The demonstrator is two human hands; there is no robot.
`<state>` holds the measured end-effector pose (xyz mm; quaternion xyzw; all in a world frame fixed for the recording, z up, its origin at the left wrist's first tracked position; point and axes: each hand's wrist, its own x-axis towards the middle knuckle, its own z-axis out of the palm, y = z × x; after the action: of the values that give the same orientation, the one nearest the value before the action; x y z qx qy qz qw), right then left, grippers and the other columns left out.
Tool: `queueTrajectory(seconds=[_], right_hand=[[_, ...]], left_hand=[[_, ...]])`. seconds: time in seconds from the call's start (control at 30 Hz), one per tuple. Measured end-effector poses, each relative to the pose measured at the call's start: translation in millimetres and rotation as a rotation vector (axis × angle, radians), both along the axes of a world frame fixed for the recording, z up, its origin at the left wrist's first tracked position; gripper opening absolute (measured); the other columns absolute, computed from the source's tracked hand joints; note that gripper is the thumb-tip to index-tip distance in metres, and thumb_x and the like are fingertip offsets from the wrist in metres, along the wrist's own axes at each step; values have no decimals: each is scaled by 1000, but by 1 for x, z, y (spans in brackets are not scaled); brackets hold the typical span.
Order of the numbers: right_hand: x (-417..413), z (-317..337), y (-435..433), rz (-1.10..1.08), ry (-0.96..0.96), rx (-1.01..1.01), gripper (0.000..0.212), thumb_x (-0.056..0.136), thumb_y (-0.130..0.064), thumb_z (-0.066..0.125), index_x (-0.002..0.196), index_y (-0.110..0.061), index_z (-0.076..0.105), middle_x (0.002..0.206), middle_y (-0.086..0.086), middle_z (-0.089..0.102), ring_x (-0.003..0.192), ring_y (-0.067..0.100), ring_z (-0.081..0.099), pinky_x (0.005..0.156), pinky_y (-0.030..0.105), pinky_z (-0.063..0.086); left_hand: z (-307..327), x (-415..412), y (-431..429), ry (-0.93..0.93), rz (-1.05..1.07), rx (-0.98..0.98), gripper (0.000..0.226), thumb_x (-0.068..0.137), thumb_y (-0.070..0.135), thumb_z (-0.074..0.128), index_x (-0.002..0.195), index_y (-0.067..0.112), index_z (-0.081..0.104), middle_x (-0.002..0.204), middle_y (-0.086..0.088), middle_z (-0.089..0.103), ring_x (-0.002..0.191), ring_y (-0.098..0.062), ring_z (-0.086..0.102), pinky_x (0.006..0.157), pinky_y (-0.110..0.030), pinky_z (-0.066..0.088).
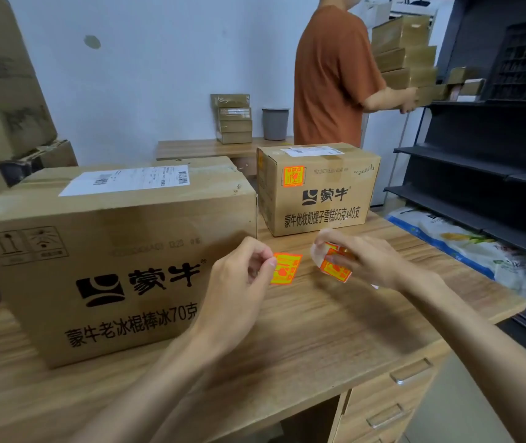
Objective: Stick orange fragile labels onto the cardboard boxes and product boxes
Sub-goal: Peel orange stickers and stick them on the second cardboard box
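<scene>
On the wood-grain surface (335,330) the big matte cardboard box (111,251) shows no sticker on its near face, while the smaller box (319,193) behind wears an orange sticker (293,176). The left hand (239,282) pinches a loose, glossy, squarish label (285,268) just beside the big box. The right hand (363,260) grips the label sheet (335,266), so pressing the label flat onto the big box seems next.

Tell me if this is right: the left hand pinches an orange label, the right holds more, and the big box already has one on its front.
Not quite. The head view shows no orange label on the front of the big box; the stuck label is on the small box. The left hand does pinch a loose label, and the right hand holds spare labels.
</scene>
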<state>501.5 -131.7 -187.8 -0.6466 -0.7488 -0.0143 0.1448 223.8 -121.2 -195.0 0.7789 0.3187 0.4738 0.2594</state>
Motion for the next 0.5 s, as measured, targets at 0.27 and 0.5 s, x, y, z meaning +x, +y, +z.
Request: queueTrajectory(seconds=[0.27,0.5], right_hand=[[-21,-19,13,24,-102,-139,53,102,-30,53,150,-40,33,155,-14,39,133,19,47,94,39,43],[-19,-33,17,-47,-214,-2,65,94,-61,52,151,-42,28,140,-11,56,116,18,60,82,34,43]], left_hand=[[-14,-30,-11,-36,74,-211,11,96,20,67,86,23,69,80,8,71,76,-4,63,64,-13,45],[-14,-32,-6,-151,109,-329,12,93,19,72,82,23,73,83,6,73,83,-13,67,79,-33,54]])
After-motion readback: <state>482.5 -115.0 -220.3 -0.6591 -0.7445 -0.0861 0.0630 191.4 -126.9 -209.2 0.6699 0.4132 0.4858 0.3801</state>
